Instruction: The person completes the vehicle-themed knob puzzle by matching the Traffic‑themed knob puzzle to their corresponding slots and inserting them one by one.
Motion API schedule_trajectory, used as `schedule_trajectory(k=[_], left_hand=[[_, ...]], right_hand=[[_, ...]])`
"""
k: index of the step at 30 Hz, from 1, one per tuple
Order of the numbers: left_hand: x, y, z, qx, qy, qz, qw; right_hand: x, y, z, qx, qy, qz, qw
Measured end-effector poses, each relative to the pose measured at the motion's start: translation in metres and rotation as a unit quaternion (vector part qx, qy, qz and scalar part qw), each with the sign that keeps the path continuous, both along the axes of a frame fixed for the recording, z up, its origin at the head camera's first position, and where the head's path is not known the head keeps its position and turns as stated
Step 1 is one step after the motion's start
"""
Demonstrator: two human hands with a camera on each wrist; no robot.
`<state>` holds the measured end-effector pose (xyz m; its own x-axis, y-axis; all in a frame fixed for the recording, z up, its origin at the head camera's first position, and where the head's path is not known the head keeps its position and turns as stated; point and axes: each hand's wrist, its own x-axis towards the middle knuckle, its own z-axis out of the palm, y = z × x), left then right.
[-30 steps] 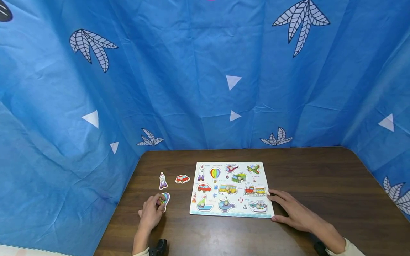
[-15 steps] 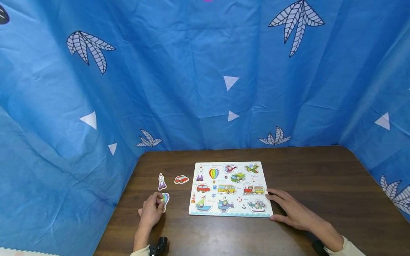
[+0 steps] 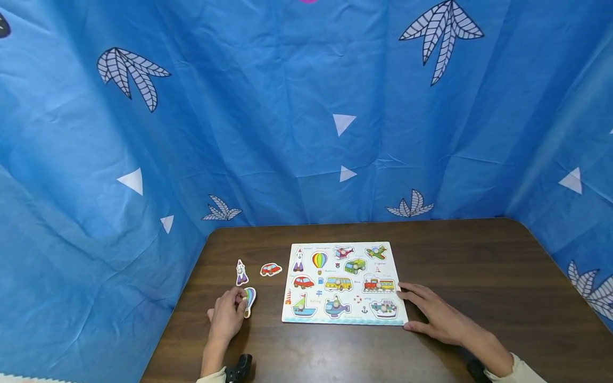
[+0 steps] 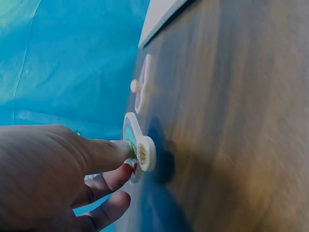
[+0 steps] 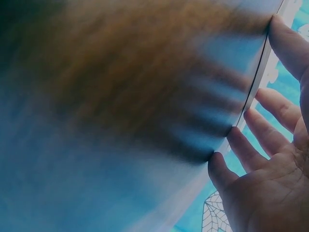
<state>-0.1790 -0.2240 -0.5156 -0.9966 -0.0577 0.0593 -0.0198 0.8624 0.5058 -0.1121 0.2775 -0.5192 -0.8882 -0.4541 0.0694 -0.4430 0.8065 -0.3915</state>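
My left hand (image 3: 227,314) pinches a hot-air balloon puzzle piece (image 3: 250,303) between thumb and fingers, left of the puzzle board. In the left wrist view the balloon piece (image 4: 150,152) is tilted, and a shadow falls on the tabletop beside it. My right hand (image 3: 438,316) touches the right edge of the white vehicle puzzle board (image 3: 369,268), thumb near the lower corner and fingers higher up. The right wrist view has these fingertips (image 5: 219,164) spread along the board's edge. A rocket piece (image 3: 241,272) and a red car piece (image 3: 271,269) lie beyond my left hand.
The brown wooden table (image 3: 460,255) carries the board and the loose pieces. A blue curtain (image 3: 287,133) with leaf and triangle prints hangs behind and at both sides. Several knobbed vehicles, such as the yellow bus (image 3: 338,283), show on the board.
My left hand has taken up the balloon piece, which has tilted and shifted slightly right with more of it showing. The right hand stays at the board's edge. The head view has shifted slightly.
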Motion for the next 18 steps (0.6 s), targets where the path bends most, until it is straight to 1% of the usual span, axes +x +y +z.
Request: schedule_trajectory(k=[3,7,12,15,18], left_hand=[[-0.004,0.008,0.002,0.000,0.022,-0.011,0.9997],[-0.010,0.020,0.006,0.002,0.042,-0.031,0.9986],[-0.021,0.039,0.011,-0.004,0.058,-0.056,0.9967],[-0.029,0.053,0.012,-0.011,0.068,-0.073,0.9950],[-0.036,0.067,0.012,-0.013,0.068,-0.089,0.9936]], right_hand=[[0.000,0.001,0.000,-0.001,0.006,0.000,1.0000],[0.000,0.001,0.002,-0.006,0.008,0.004,0.9999],[0.000,0.000,0.002,-0.009,0.003,0.007,0.9999],[0.000,0.000,0.002,-0.008,0.008,0.009,0.9999],[0.000,-0.001,0.001,-0.005,0.020,0.008,0.9998]])
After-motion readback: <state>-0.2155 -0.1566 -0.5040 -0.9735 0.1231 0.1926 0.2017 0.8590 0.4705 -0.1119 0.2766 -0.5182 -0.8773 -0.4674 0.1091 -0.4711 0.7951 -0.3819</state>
